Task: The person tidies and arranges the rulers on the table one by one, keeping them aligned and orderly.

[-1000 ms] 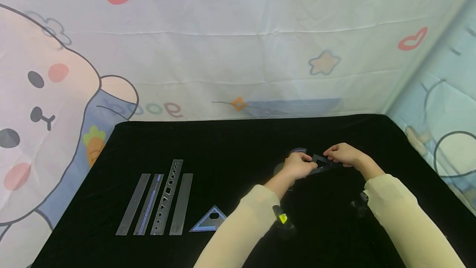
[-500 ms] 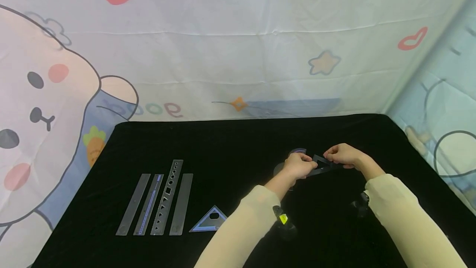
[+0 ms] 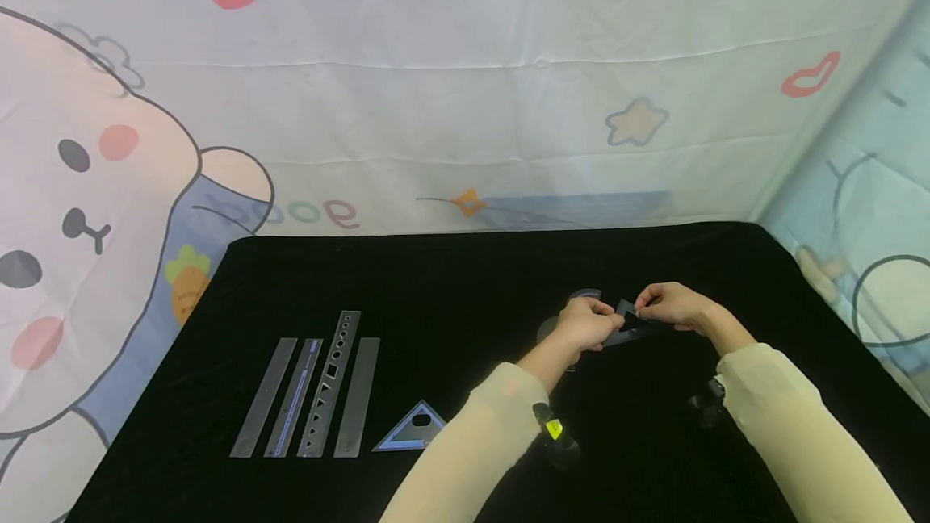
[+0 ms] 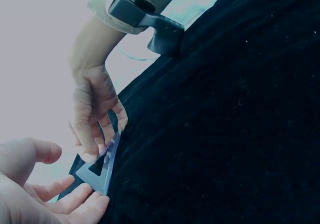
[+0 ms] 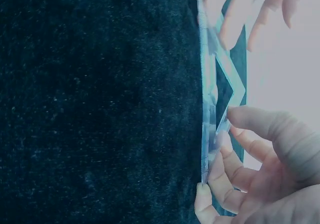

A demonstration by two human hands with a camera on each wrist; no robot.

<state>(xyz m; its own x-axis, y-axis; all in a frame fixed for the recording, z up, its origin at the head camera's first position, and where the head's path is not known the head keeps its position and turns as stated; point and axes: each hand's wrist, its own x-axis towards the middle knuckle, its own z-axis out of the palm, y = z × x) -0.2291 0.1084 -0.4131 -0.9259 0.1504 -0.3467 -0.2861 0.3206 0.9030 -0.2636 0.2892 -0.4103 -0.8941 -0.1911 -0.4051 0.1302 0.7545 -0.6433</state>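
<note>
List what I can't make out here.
Head view: right end of held triangle, hidden by right hand.
Head view: right corner of blue-edged triangle, hidden by left sleeve.
Head view: middle of curved plastic, hidden by left hand.
Head view: markings on rulers, too small.
Left wrist view: part of left hand, cut off by left edge.

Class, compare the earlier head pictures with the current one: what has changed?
The held set square has shifted slightly rightward, and the right hand has dipped a little. The left hand and the four rulers stayed where they were.
</note>
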